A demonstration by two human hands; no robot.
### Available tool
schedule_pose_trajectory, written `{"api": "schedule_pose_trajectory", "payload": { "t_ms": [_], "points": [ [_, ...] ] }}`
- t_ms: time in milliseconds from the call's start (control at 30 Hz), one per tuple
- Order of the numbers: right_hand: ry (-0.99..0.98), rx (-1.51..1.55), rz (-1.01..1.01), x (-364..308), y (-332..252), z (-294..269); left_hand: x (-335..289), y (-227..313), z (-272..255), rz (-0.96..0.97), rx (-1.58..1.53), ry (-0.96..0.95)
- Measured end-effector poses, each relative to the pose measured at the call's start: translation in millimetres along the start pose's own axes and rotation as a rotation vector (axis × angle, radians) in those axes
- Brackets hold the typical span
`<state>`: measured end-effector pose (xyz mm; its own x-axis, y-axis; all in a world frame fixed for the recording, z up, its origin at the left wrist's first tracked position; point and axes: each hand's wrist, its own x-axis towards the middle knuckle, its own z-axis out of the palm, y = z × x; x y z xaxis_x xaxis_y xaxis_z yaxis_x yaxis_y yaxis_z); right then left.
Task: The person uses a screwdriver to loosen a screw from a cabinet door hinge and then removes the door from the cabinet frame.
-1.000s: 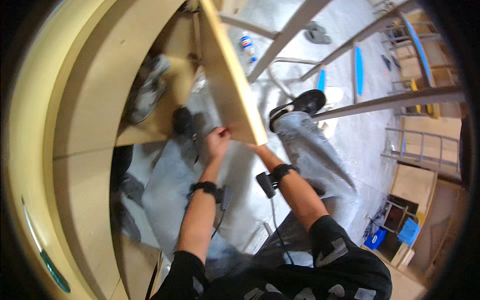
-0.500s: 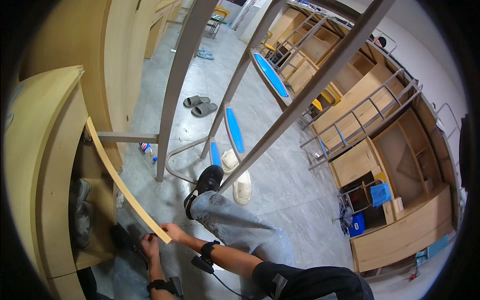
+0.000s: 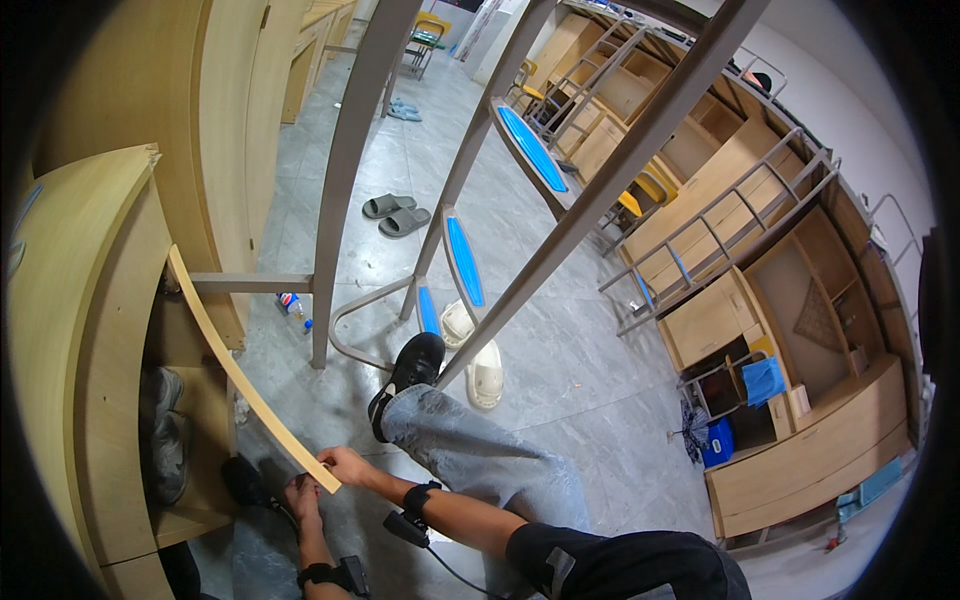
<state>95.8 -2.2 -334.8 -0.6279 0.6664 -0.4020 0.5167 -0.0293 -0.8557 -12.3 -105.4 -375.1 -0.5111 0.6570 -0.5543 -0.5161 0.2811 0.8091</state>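
Both our hands grip the near end of the board (image 3: 245, 385): the right hand (image 3: 347, 465) closes on its corner from the side, the left hand (image 3: 300, 493) sits under it, probably curled around the lower edge, though the board hides those fingers. We hold it low so it leans up along the open cabinet (image 3: 90, 330), its far end by the frame's crossbar (image 3: 250, 283), clear of the shoes (image 3: 165, 430) on the shelf.
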Motion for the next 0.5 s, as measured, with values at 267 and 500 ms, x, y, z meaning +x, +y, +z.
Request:
{"api": "schedule_pose_trajectory", "payload": {
  "t_ms": [267, 500],
  "points": [
    [0.058, -0.108, -0.07, -3.4, -2.3, -0.4, 3.7, -7.1, -2.2, -0.041, -0.037, 0.061],
    [0.055, -0.053, 0.043, -2.3, -4.4, -6.6, 3.0, -6.8, 4.6, -0.15, -0.086, 0.102]
  ]
}}
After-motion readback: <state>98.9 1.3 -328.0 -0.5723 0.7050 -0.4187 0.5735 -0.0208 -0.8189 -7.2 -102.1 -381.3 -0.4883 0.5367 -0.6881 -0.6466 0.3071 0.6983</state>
